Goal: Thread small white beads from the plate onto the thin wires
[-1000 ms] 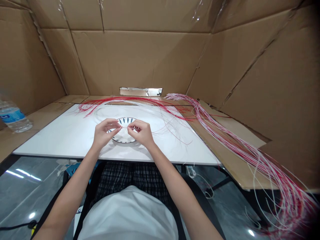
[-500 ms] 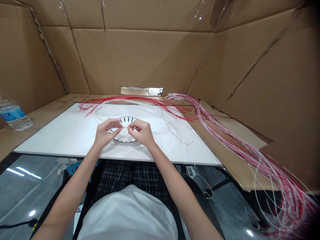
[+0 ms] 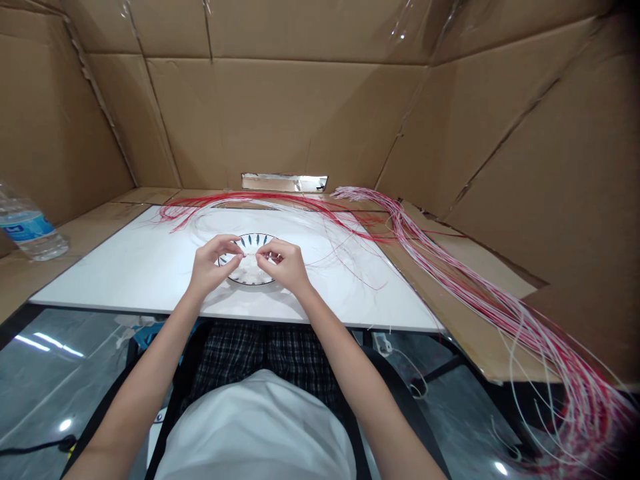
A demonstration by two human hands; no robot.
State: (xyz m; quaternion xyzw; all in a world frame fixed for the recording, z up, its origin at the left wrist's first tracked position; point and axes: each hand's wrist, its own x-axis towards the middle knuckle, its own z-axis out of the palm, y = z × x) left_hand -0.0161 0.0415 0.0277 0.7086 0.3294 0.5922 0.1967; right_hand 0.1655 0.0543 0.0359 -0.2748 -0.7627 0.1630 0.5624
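Left hand [image 3: 204,265] and right hand [image 3: 291,265] fingers pinched on a thin strand [image 3: 250,255], pose barely changed from a second ago, over plate [image 3: 257,240]. Strand detail too small; pale plate contents [image 3: 250,271] unclear. Tabletop [image 3: 125,267] open both sides, red-white bundle [image 3: 450,272] cut off right, bottle [image 3: 31,229] left.

Cool light falls from above, leaving the white bench [image 3: 120,273] brightest and the cardboard back wall [image 3: 280,120] a muted brown, crossed by a soft diagonal shadow. Faint shadows spread below the hands [image 3: 206,265], where a thin strand [image 3: 251,254] shows too small to resolve. The floor [image 3: 30,387] mirrors glaring streaks. Wide-lens distortion tilts the bottle [image 3: 30,230]; the lower right corner blurs into black.
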